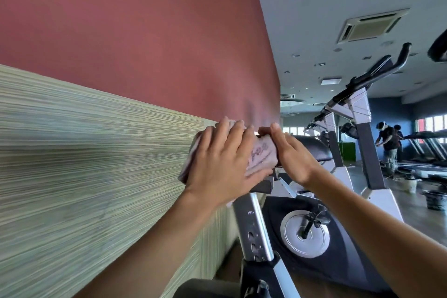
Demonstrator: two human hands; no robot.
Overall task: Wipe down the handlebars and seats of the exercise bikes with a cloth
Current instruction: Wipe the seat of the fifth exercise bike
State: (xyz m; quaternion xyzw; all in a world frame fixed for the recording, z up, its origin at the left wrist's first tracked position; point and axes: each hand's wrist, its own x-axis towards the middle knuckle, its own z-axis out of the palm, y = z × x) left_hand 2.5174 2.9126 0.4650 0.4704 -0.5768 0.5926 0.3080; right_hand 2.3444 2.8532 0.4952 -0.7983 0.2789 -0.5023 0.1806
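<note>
Both forearms reach in from the bottom edge toward the near bike's seat point(312, 150). Seat post point(256, 227) with its adjustment holes stands just below the hands; crank disc point(303, 232) sits to its right. Left hand point(222, 162) lies flat over the cloth point(262, 155), fingers straight and slightly spread, pressing it onto the rear end of the seat. Cloth is pale with faded print, bunched, draped over the seat's back edge; one fold hangs out left of the hand. Right hand point(291, 152) rests on the seat just right of the cloth, fingers straight and together, thumb over the cloth's top edge; it looks like bracing, not gripping. Dark seat pad shows bare to the right of the hands.

Step, as I read it: wiping this bike's seat, rear part covered, front part seemingly not yet done. Next move likely calls for dragging the cloth forward along the pad under steady palm pressure, with the right hand moving out of the way or steadying the seat. Handlebars point(377, 72) stand far right and higher, well apart from the hands, so they'd need a reach or a step forward. More bikes line up beyond. Red and striped wall point(121, 55) fills the left side. Two people stand far right by the treadmills.
</note>
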